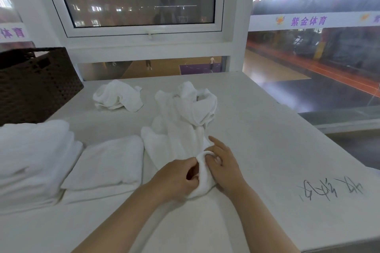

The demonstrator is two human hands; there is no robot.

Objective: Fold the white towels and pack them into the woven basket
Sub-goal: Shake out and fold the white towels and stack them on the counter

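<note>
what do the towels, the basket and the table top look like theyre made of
Towels: soft white cloth, likely cotton terry; they bunch and fold thickly.
Basket: dark brown woven strips with open gaps, wicker or plastic rattan, hard to tell.
Table: smooth matte white top, maybe laminate or painted board; pen scribbles mark it.

One head-worn camera looks forward and down, close above the white table [257, 129], facing the window [139, 0] behind the table's far edge.
</note>
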